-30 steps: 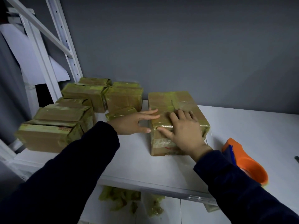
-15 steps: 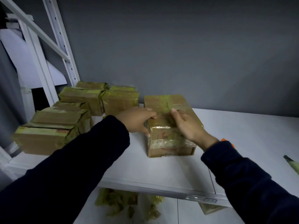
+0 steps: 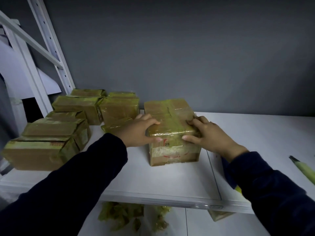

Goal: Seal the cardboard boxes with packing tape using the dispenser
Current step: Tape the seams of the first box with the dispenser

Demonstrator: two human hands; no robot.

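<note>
A cardboard box [image 3: 172, 116] wrapped in yellowish tape stands in the middle of the white table [image 3: 153, 181]. My left hand [image 3: 138, 132] grips its near left corner, fingers on top and thumb on the front face. My right hand [image 3: 208, 135] grips the near right corner the same way. The tape dispenser is hidden behind my right sleeve.
Several taped boxes [image 3: 56, 132] are stacked at the table's left, next to a white shelf upright [image 3: 51, 43]. A green, dark-tipped object [image 3: 305, 169] lies at the right edge. Crumpled tape scraps [image 3: 122, 217] lie on the floor below the table. A grey wall rises behind.
Both hands shifted from pressing on the box top to gripping its near corners. The view has tilted and the orange dispenser has dropped out of sight behind my right sleeve.
</note>
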